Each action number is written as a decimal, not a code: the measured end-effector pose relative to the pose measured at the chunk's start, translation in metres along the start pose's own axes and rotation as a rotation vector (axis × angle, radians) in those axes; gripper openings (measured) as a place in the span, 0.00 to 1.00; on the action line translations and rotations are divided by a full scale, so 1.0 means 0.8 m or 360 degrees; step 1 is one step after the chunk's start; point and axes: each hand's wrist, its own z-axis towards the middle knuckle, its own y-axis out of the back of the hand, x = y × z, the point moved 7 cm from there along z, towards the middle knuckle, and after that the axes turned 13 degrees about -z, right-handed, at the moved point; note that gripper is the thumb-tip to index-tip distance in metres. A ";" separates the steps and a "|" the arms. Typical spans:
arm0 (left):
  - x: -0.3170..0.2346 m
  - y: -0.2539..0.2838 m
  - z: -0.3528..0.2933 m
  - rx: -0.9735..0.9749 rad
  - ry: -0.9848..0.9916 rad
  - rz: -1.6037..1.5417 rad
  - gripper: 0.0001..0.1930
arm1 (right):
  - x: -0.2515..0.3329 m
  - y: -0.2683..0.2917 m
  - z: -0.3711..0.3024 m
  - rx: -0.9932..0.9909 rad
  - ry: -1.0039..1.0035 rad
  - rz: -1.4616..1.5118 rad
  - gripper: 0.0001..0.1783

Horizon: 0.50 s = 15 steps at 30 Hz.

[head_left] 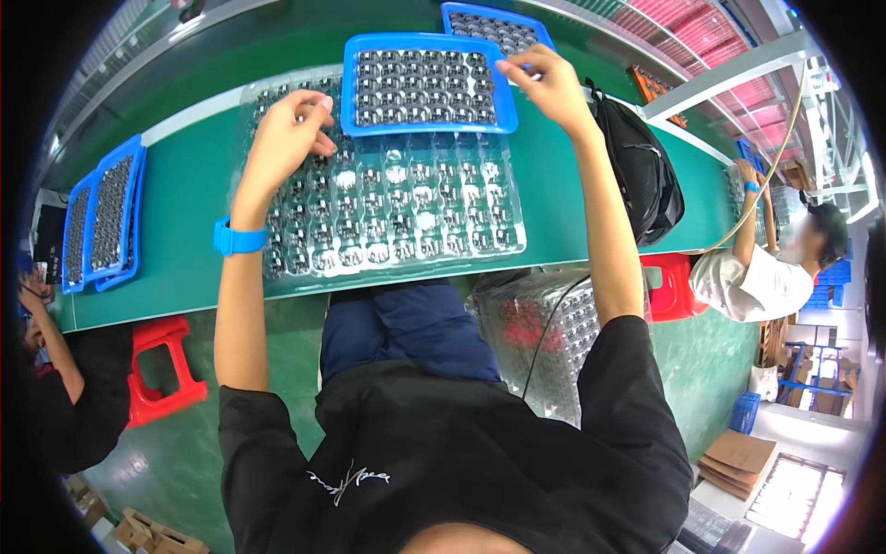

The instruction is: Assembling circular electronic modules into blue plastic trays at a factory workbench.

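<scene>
Blue tray (507,113) of silvery parts (425,88), set over the far part of a clear moulded tray (397,266); left hand (293,129) above the latter, right hand (544,81) at the blue rim, fingers bent, grip indeterminable.

I'm counting two blue trays (349,90) at upper centre, one black backpack (637,162) right of centre, two red stools (164,401) flanking left and right!
</scene>
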 end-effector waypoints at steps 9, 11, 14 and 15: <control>0.008 -0.034 0.041 0.0470 0.0450 0.0071 0.24 | -0.229 -0.007 0.044 -0.0073 -0.0811 -0.0696 0.24; 0.010 -0.031 0.043 0.0465 0.0541 0.0091 0.22 | -0.256 -0.042 0.045 0.0331 -0.1116 -0.0267 0.25; 0.005 -0.030 0.047 0.0457 0.0644 0.0201 0.20 | -0.262 -0.068 0.053 0.0384 -0.1119 -0.0381 0.24; 0.001 -0.032 0.050 0.0458 0.0655 0.0199 0.20 | -0.265 -0.067 0.055 0.0280 -0.1051 -0.0476 0.23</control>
